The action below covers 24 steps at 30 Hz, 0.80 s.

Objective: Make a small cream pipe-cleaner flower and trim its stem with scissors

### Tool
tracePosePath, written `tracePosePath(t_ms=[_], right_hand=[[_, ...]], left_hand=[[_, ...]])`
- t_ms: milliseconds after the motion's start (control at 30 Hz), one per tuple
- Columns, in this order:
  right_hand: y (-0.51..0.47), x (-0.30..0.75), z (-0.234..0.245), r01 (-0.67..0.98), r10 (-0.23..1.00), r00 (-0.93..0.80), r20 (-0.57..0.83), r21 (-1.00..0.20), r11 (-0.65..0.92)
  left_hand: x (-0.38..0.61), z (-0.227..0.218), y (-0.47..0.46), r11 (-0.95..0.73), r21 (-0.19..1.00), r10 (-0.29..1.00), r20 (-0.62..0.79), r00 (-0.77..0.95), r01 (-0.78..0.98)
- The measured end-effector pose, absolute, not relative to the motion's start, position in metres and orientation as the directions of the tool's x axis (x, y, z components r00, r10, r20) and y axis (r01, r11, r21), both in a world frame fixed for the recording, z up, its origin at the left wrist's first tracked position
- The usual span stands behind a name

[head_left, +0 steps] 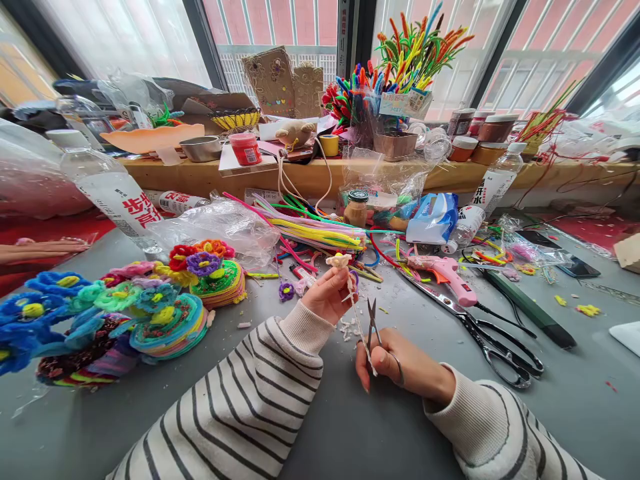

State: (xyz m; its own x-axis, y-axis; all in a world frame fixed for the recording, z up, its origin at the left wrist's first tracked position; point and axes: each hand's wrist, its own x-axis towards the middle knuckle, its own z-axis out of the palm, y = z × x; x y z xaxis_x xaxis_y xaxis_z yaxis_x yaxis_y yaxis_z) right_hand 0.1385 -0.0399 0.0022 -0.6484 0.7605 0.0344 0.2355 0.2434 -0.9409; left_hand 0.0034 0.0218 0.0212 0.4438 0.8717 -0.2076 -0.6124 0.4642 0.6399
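My left hand point(327, 293) is closed on a small cream pipe-cleaner flower point(339, 261) with a yellow centre, held up above the grey table. A thin white stem point(361, 330) hangs from it down towards my right hand. My right hand point(395, 363) grips a small pair of scissors point(372, 320), its blades pointing up and slightly apart beside the stem. White fluff clippings lie on the table between the hands. Just beyond my left hand is a purple pipe-cleaner flower point(287, 291).
Finished colourful flowers point(115, 297) on round bases stand at left. Bundled pipe cleaners point(315, 227) lie behind my hands. To the right are a pink glue gun point(447, 273), large shears point(480, 327) and a phone point(565, 260). Another person's hand point(45, 250) rests far left.
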Motion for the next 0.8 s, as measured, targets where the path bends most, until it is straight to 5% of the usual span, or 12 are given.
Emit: tracePosePath(t_ms=[800], right_hand=[[-0.0400, 0.1395, 0.0010, 0.238, 0.735, -0.678, -0.027, -0.954, 0.184]], left_hand=[[0.0052, 0.0221, 0.0243, 0.507, 0.596, 0.862, -0.336, 0.380, -0.623]])
